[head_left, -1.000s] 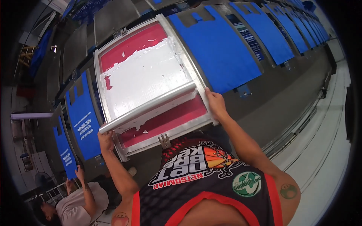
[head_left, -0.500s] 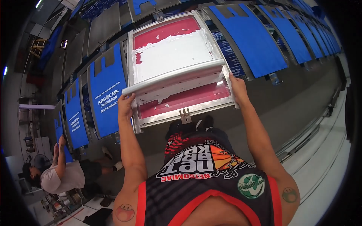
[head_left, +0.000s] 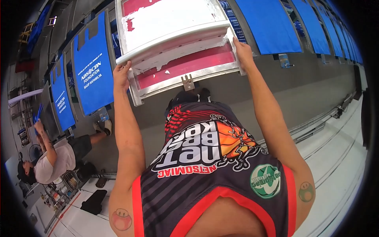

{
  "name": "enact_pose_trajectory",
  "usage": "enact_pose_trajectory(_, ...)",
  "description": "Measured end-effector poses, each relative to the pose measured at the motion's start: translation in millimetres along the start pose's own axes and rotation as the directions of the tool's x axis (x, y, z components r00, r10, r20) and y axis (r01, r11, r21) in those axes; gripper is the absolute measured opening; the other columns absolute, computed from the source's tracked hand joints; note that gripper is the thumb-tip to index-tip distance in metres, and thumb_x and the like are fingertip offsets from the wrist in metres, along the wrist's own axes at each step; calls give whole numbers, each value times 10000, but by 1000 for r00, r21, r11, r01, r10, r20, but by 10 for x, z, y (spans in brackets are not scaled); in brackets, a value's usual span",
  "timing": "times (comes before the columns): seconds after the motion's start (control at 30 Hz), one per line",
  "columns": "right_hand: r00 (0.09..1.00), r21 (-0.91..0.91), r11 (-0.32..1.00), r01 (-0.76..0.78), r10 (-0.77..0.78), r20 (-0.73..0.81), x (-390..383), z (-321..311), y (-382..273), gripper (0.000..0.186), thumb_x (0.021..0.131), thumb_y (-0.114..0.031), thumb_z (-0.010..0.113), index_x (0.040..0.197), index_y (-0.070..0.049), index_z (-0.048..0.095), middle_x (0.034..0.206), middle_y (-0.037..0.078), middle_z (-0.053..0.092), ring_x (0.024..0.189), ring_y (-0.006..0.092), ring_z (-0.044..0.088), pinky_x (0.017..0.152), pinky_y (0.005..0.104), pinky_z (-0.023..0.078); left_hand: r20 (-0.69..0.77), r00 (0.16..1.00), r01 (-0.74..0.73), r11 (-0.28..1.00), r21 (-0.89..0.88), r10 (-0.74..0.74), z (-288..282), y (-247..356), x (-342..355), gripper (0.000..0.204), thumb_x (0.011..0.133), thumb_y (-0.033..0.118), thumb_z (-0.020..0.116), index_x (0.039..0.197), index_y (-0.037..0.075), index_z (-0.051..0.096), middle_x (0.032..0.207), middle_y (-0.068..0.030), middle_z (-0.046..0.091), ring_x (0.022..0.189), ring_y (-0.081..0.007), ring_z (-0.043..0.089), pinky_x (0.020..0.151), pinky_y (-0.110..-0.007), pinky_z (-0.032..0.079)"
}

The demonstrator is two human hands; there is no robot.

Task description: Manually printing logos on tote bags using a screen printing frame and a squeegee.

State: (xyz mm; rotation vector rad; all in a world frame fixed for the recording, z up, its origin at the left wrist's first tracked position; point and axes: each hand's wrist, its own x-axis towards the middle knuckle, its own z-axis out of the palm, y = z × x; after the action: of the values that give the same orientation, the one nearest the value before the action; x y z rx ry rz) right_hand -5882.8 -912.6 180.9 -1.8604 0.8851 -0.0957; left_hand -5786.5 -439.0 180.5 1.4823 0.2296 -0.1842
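A silk-screen frame [head_left: 158, 87] with silvery metal edges is in front of me. Its mesh is red, much of it covered with white ink [head_left: 169, 19]. Across the frame lies a long pale squeegee [head_left: 173, 40], with ink smeared below its bar. My left hand [head_left: 121, 76] is closed on the frame's left side, fingertips close to the squeegee's left end. On the opposite side, my right hand [head_left: 243, 55] grips the frame's right edge, thumb on top. A metal bracket [head_left: 188, 82] sticks out at the frame's near edge. What lies beneath the screen is hidden.
Blue fabric pieces with white print [head_left: 91, 71] lie on boards to the left. Plain blue pieces [head_left: 270, 25] line boards to the right. At far left a co-worker [head_left: 55, 162] holds blue fabric [head_left: 38, 113] beside a bare grey board [head_left: 50, 108].
The frame, squeegee and both my hands sit higher in the picture, my grip unchanged. The co-worker has lifted a blue fabric piece off its board.
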Motion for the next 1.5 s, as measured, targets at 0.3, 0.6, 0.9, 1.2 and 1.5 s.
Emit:
enact_pose_trajectory(0.3,863,-427,822,375,-479,-163,-145,-98,-155,583,834,-491,623,1157,-5,615,1016,208,649,984,341,606,881,411,441,-117,981,-147,986,80,156,23,-3,-125,458,692,23,803,1096,-47,599,1156,-121,622,1122,-252,547,961,-380,429)
enact_pose_trajectory(0.6,589,-611,151,777,-516,621,-144,82,-870,80,762,-137,603,727,-72,572,751,99,642,747,295,640,616,423,514,469,818,-530,121,839,334,391,384,-461,302,635,-6,657,931,57,659,856,-131,665,856,-300,630,903,-470,448)
enact_pose_trajectory(0.9,642,-708,102,699,-527,557,1440,820,-2009,230,711,-201,683,927,-123,664,832,130,689,802,289,681,690,419,540,419,832,-457,19,889,362,834,877,1659,313,682,188,708,982,102,691,851,-152,676,802,-325,652,760,-440,493)
enact_pose_trajectory(1.2,610,-615,252,747,-628,484,-349,-22,-752,181,652,-56,632,801,-146,682,750,41,668,717,253,645,623,349,524,479,819,-551,200,810,315,521,387,-617,342,581,-33,614,894,97,665,852,-112,655,815,-303,595,826,-440,430)
enact_pose_trajectory(1.5,663,-714,71,697,-444,603,1475,801,-2113,276,703,-275,688,955,-162,669,877,131,690,835,325,671,704,444,536,417,893,-436,90,896,171,928,1124,1688,310,717,264,725,982,107,693,852,-138,686,824,-328,660,745,-414,519)
